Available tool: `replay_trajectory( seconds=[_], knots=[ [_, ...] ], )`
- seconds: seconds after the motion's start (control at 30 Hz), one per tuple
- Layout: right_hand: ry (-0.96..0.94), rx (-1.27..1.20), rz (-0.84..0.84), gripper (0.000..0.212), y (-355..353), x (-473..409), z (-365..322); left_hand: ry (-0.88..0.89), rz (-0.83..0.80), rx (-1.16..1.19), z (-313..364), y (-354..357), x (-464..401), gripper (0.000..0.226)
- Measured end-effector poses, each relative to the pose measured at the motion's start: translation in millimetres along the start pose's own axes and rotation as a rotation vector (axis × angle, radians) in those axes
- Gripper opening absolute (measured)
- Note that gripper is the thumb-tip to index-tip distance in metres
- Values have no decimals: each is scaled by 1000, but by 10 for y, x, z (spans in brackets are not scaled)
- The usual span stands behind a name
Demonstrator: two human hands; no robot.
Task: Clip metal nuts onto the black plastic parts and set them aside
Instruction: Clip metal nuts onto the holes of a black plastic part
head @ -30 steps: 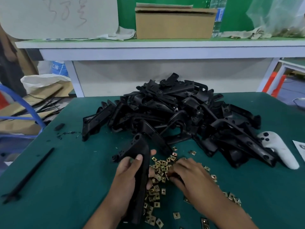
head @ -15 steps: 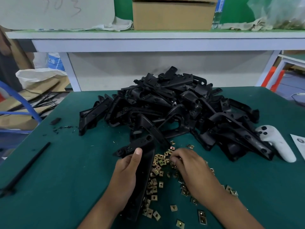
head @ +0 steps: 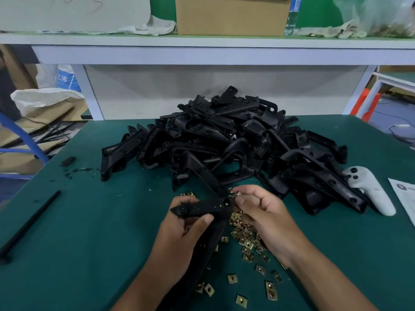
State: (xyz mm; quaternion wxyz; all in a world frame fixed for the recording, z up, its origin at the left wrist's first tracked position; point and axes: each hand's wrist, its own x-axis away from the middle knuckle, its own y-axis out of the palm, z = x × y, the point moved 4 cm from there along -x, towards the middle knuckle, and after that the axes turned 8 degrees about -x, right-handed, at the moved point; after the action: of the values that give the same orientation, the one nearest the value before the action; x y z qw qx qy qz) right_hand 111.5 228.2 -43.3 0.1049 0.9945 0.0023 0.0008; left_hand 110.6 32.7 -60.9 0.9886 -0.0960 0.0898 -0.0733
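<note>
Left hand [head: 179, 234] clamps part [head: 202, 208] above near mat [head: 89, 243]. Right hand [head: 260, 212] pinches nut [head: 237, 195] at the part's right end, touching or nearly so. Advice: square the nut's slot to the edge, push straight, brace with left thumb. Loose nuts [head: 247, 241] lie below.

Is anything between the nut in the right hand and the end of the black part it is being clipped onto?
Nothing visible. The right hand pinches a metal nut right beside the end of the black plastic part held by the left hand; no finger or loose nut lies between them.
</note>
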Motion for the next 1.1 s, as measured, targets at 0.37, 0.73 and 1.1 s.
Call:
replay_trajectory(
  seconds=[0.37, 0.73, 1.1],
  knots=[
    [37, -198, -46, 23, 20, 11, -61, 65, -239, -83, 88, 142, 107, 21],
    [172, -209, -290, 23, 93, 99, -103, 39, -441, 1, 69, 296, 208, 38],
    [123, -25, -288, 4, 126, 122, -142, 53, -453, -50, 21, 288, 209, 46]
  ],
)
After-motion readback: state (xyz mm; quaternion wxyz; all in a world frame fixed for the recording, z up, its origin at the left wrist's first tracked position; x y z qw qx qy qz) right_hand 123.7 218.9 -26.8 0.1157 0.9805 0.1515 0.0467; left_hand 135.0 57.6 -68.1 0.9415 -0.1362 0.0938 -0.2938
